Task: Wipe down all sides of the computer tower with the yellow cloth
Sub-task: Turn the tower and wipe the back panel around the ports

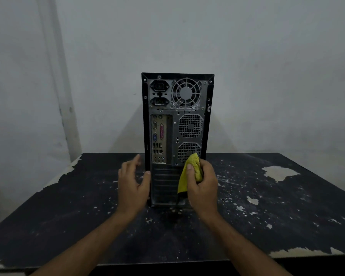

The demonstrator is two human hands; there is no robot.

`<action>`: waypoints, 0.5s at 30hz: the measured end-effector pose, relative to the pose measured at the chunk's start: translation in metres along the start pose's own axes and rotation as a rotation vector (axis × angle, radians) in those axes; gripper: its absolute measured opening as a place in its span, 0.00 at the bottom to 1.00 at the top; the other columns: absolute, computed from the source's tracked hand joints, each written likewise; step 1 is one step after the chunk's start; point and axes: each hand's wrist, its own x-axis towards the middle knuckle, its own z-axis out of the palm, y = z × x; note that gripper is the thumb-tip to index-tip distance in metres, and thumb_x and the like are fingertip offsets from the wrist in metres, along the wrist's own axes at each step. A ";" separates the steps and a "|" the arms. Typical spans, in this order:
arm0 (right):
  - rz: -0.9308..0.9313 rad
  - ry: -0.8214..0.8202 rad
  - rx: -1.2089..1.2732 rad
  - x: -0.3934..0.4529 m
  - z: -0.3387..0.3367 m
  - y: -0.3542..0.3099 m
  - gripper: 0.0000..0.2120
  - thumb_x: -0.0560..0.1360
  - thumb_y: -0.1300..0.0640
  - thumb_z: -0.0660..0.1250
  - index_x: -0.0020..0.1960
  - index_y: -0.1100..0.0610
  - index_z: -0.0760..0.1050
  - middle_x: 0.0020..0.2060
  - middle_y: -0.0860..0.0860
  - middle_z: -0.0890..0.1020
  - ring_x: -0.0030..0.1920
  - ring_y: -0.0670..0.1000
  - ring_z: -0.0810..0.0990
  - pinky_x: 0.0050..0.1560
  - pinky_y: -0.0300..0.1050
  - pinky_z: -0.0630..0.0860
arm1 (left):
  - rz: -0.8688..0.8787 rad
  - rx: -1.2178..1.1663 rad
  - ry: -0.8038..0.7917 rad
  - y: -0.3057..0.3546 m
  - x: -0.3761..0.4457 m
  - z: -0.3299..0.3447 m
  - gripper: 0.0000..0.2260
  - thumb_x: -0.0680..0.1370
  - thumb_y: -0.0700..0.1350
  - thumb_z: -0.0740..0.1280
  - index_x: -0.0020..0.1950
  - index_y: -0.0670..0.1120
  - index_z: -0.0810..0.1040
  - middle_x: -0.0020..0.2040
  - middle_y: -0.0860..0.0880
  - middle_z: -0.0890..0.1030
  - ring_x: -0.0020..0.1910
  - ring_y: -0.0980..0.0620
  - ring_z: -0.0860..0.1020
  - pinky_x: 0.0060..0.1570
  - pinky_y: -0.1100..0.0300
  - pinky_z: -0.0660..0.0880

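A black computer tower [177, 120] stands upright on the table with its rear panel of ports, fan grille and vents facing me. My right hand [202, 186] grips the bunched yellow cloth [189, 172] against the lower right of that rear panel. My left hand [132, 184] is at the tower's lower left edge with fingers spread. Its thumb touches the edge and the fingers reach along the left side.
The tower stands on a worn black table [267, 206] with chipped, pale patches in its surface. A plain grey wall [267, 76] rises close behind the tower. The table's near edge runs along the bottom of the view.
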 end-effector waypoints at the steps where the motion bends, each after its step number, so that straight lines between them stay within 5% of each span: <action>1: 0.007 -0.001 -0.019 0.003 0.000 0.002 0.06 0.82 0.49 0.66 0.58 0.48 0.75 0.48 0.48 0.77 0.47 0.48 0.78 0.44 0.49 0.77 | 0.023 0.005 -0.032 -0.003 0.000 0.001 0.24 0.81 0.43 0.69 0.77 0.48 0.71 0.58 0.53 0.72 0.60 0.51 0.71 0.54 0.48 0.79; 5: 0.000 -0.010 -0.057 0.007 -0.002 0.005 0.07 0.82 0.51 0.67 0.59 0.51 0.76 0.48 0.47 0.76 0.48 0.45 0.77 0.46 0.43 0.76 | 0.069 -0.046 -0.034 0.002 -0.002 0.001 0.23 0.80 0.36 0.69 0.75 0.46 0.74 0.58 0.50 0.74 0.59 0.53 0.71 0.50 0.73 0.74; 7: -0.007 -0.004 -0.064 0.008 -0.004 0.008 0.08 0.82 0.51 0.67 0.59 0.53 0.76 0.48 0.48 0.77 0.48 0.45 0.77 0.45 0.42 0.75 | 0.087 -0.052 -0.008 0.007 -0.002 0.002 0.21 0.80 0.34 0.69 0.73 0.43 0.76 0.57 0.49 0.75 0.57 0.58 0.71 0.49 0.77 0.72; 10: 0.008 0.013 -0.064 0.013 -0.009 0.013 0.07 0.82 0.51 0.66 0.58 0.52 0.76 0.47 0.49 0.77 0.46 0.48 0.77 0.43 0.45 0.76 | 0.138 -0.035 0.008 0.006 -0.001 0.007 0.19 0.79 0.38 0.67 0.70 0.40 0.79 0.54 0.50 0.76 0.56 0.58 0.71 0.51 0.73 0.74; 15: 0.077 0.071 -0.015 0.021 -0.031 0.015 0.05 0.80 0.53 0.66 0.55 0.52 0.74 0.41 0.49 0.76 0.38 0.47 0.75 0.36 0.44 0.73 | 0.210 -0.024 -0.052 0.014 -0.005 0.028 0.21 0.77 0.46 0.63 0.68 0.40 0.80 0.54 0.52 0.76 0.54 0.51 0.73 0.51 0.52 0.77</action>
